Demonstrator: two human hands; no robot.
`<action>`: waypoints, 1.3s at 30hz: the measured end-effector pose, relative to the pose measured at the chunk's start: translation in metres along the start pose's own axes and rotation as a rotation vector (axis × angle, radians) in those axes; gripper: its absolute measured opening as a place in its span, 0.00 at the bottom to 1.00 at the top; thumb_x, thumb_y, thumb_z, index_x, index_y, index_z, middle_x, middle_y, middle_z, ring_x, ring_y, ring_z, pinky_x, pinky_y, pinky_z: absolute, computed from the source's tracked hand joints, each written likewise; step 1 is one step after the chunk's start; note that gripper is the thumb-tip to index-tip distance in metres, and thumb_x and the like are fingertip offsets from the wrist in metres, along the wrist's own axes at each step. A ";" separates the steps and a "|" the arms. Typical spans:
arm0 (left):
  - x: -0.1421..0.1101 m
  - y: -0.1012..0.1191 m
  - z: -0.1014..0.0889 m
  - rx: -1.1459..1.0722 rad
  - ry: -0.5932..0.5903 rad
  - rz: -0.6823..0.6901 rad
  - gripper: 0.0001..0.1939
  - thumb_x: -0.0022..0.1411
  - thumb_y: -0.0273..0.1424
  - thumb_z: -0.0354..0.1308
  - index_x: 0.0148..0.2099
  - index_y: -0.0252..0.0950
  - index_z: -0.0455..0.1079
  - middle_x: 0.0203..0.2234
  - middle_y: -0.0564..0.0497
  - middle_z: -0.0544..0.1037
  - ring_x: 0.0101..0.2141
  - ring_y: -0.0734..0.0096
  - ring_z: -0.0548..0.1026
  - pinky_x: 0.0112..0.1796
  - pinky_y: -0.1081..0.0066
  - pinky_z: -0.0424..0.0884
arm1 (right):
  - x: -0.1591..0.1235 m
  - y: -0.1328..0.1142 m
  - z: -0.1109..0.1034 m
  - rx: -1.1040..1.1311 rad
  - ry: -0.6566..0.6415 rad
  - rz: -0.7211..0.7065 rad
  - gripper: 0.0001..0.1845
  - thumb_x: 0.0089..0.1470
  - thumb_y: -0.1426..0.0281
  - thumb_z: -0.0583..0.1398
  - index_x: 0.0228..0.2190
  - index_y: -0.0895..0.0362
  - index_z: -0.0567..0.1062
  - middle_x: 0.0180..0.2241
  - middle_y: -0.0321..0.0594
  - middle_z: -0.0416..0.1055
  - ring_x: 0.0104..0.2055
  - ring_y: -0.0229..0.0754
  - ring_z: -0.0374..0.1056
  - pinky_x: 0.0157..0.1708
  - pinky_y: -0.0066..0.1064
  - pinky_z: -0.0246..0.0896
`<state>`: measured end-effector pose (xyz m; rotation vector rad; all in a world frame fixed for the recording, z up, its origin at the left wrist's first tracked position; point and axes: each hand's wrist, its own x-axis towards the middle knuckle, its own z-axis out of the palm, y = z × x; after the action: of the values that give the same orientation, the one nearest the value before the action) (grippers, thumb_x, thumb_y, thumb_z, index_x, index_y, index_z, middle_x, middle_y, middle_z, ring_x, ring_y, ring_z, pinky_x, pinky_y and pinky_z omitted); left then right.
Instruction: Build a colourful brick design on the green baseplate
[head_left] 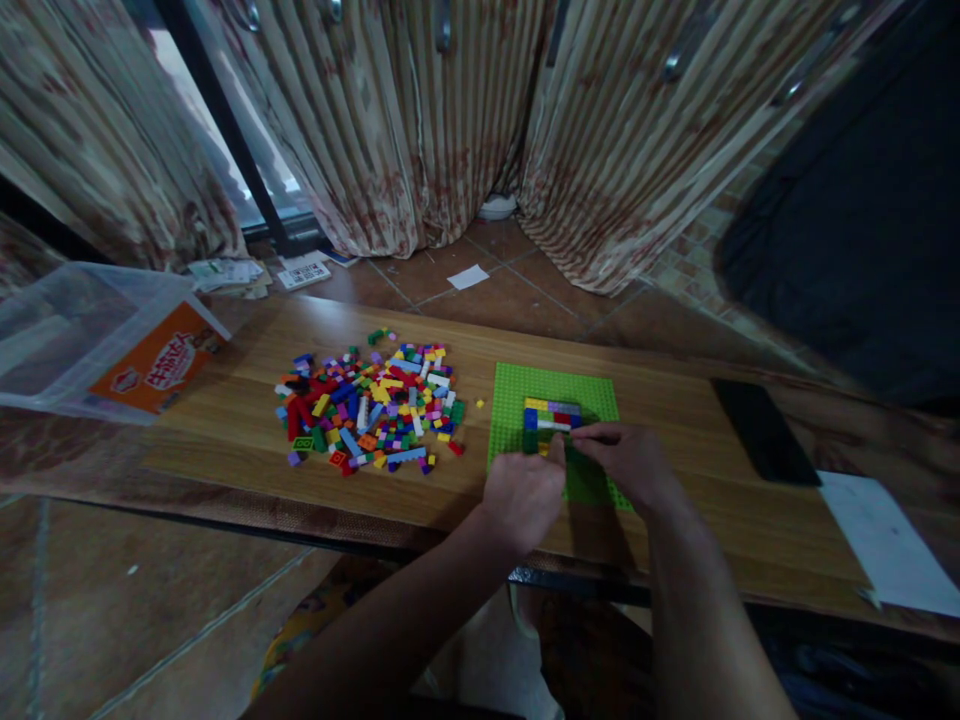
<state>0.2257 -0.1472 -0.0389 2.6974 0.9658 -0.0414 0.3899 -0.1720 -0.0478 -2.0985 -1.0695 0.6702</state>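
Observation:
A bright green studded baseplate (514, 385) lies on the wooden table. On it stands a low build of colored toy bricks (532, 420), with yellow, grey, blue, red and dark green pieces. A long white brick (553, 426) lies across the build. My right hand (626, 462) pinches at the right end of that white brick. My left hand (525, 495) is curled at the near side of the build, its index finger and thumb touching the bricks there. Whatever sits under the left fingertips is hidden.
Left of the baseplate spreads a pile of loose mixed bricks (375, 400). A clear plastic box (67, 330) with an orange label stands at the far left. On the right lie a black phone-like slab (765, 430) and a white paper sheet (892, 540). Curtains (450, 120) hang behind.

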 end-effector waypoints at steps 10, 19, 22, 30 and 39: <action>0.003 0.000 -0.003 0.001 0.008 -0.002 0.26 0.68 0.24 0.43 0.67 0.28 0.54 0.30 0.43 0.81 0.31 0.59 0.81 0.29 0.66 0.74 | 0.001 0.001 0.003 -0.037 0.054 -0.030 0.08 0.37 0.66 0.64 0.23 0.55 0.82 0.22 0.39 0.78 0.24 0.42 0.71 0.27 0.32 0.62; 0.005 0.005 -0.003 -0.010 -0.024 -0.011 0.24 0.69 0.24 0.41 0.66 0.27 0.54 0.30 0.40 0.80 0.34 0.59 0.81 0.32 0.67 0.74 | 0.002 0.003 0.005 -0.019 0.058 -0.002 0.06 0.37 0.67 0.65 0.22 0.54 0.82 0.22 0.39 0.78 0.25 0.42 0.71 0.29 0.33 0.62; 0.006 0.004 0.000 -0.005 -0.013 -0.022 0.24 0.69 0.24 0.40 0.66 0.27 0.54 0.30 0.40 0.80 0.34 0.59 0.81 0.31 0.66 0.75 | 0.002 0.001 0.006 -0.022 0.058 0.004 0.06 0.37 0.68 0.64 0.22 0.54 0.82 0.22 0.39 0.78 0.25 0.42 0.71 0.29 0.33 0.62; 0.005 -0.008 -0.002 -0.015 0.021 -0.011 0.24 0.67 0.26 0.44 0.64 0.33 0.58 0.30 0.42 0.81 0.33 0.57 0.81 0.31 0.64 0.75 | -0.001 0.007 0.000 0.118 -0.001 -0.013 0.11 0.37 0.63 0.65 0.25 0.55 0.82 0.21 0.37 0.76 0.24 0.41 0.69 0.28 0.32 0.61; -0.007 -0.026 -0.012 -0.245 0.219 -0.160 0.21 0.69 0.33 0.44 0.62 0.38 0.63 0.36 0.45 0.82 0.35 0.61 0.80 0.38 0.64 0.75 | -0.001 0.005 0.003 0.348 0.233 -0.031 0.17 0.41 0.60 0.64 0.30 0.59 0.81 0.25 0.40 0.76 0.25 0.39 0.67 0.27 0.31 0.63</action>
<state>0.2027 -0.1292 -0.0327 2.4309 1.1650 0.3252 0.3897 -0.1736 -0.0531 -1.8035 -0.7915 0.5374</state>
